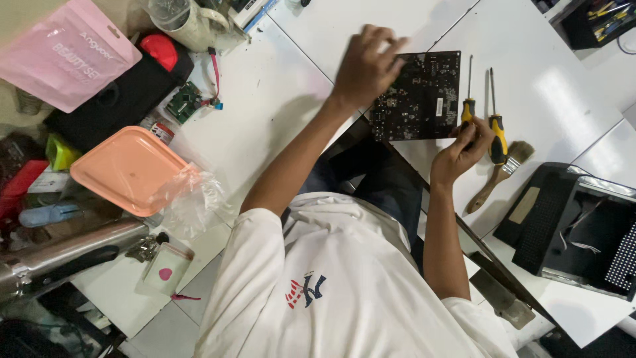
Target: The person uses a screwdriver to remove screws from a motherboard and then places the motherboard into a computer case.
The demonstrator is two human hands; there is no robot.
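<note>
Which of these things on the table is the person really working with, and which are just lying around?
In use: black circuit board under the left hand; screwdriver at the right hand.

Lying about: second screwdriver, paintbrush, pink tray, pink pouch, small green board.

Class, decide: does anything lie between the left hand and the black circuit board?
Nothing visible does. The left hand reaches the circuit board at its upper-left corner. The screwdrivers and brush lie beside the board, by the right hand.

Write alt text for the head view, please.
A person's left hand rests on a black circuit board on a white table, while the right hand touches a yellow-handled screwdriver; another screwdriver and a brush lie beside.
</note>
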